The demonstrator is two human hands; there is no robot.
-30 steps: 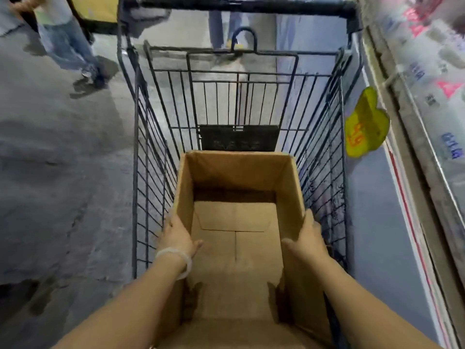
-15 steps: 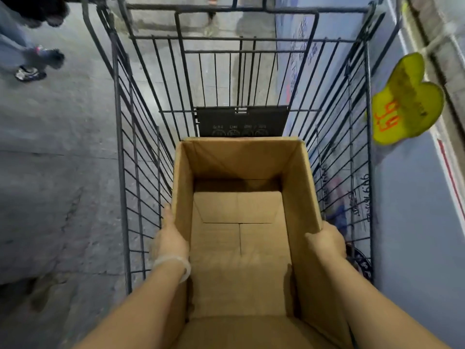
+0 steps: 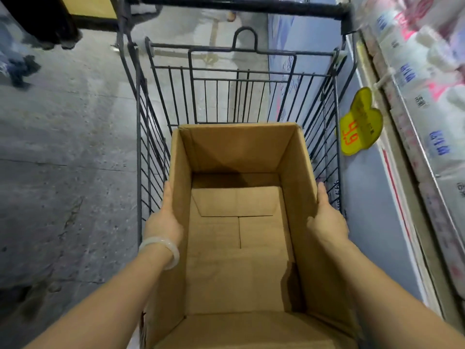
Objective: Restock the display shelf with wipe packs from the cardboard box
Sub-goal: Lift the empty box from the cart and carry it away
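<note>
Cardboard box [image 3: 239, 248] at frame centre shows empty, left hand [image 3: 163, 220] and right hand [image 3: 327, 222] pressed flat against its sides, so restocking the display shelf [image 3: 427, 102] at right looks finished.

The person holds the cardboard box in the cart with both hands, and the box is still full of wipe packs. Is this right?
Not quite. In the head view the cardboard box is empty: only its bare bottom flaps show. The rest holds: left hand and right hand grip its side walls, and it sits in the shopping cart.
</note>
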